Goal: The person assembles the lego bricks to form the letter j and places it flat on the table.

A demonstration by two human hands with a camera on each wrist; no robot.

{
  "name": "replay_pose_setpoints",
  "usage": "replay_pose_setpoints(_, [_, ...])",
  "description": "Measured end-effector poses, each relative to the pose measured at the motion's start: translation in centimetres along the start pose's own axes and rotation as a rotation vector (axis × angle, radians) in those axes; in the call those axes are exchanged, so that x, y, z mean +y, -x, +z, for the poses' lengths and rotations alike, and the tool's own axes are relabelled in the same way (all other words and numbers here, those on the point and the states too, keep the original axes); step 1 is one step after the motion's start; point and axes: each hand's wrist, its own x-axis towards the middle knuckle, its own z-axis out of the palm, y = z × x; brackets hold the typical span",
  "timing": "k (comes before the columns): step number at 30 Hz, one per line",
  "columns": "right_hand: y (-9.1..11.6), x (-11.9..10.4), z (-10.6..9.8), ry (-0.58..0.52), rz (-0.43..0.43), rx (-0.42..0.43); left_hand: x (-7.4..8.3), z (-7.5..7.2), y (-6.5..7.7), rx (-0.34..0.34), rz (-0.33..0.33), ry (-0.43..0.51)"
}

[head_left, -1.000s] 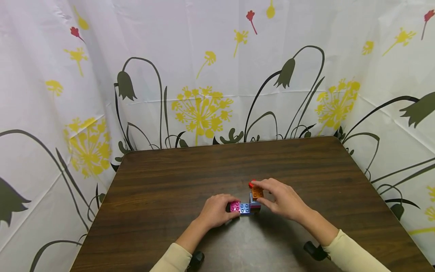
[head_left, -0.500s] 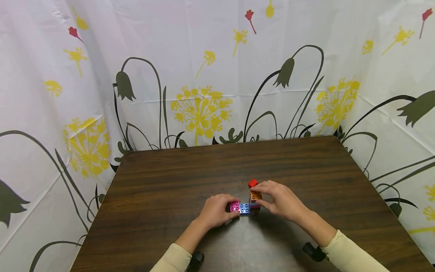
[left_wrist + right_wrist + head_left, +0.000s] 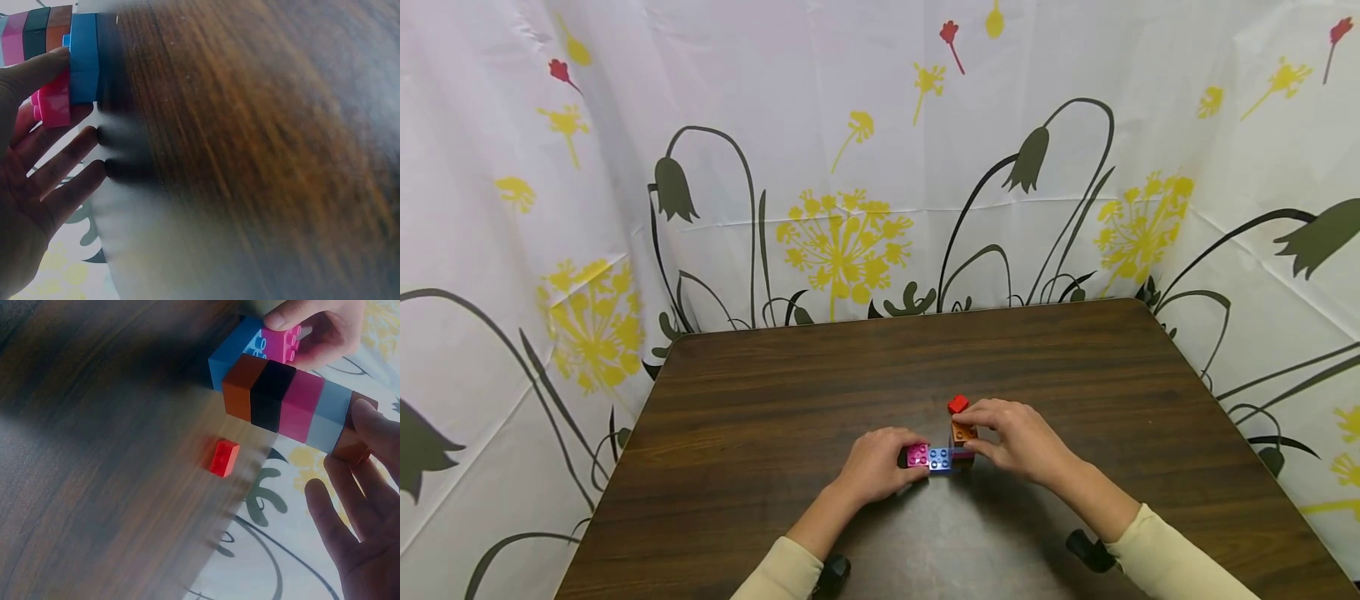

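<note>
My left hand (image 3: 880,467) pinches a pink toy building brick (image 3: 917,455) between thumb and fingers. That brick sits on one end of a long blue brick (image 3: 84,59), which lies on the table. From the blue brick's other end rises a tower: an orange-brown brick (image 3: 237,394), a dark brick (image 3: 272,394), a second pink brick (image 3: 301,409), a light blue brick (image 3: 328,419) and an orange brick (image 3: 357,434) on top. My right hand (image 3: 1022,442) holds this top orange brick with thumb and fingers. No gap shows between it and the light blue brick.
Just beyond the tower, a loose red brick (image 3: 958,404) lies on the dark wooden table (image 3: 760,400). A white curtain (image 3: 850,75) with printed flowers hangs behind the table and at its sides.
The right hand and its orange brick have come down and slightly left onto the light blue brick. More of the red brick shows now. My left hand has stayed in place.
</note>
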Motion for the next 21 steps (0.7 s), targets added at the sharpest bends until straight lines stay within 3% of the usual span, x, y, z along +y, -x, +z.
replay_pose_setpoints(21, [0.56, 0.09, 0.60, -0.148, 0.088, 0.000, 0.04, -0.01, 0.08, 0.005, 0.000, -0.017])
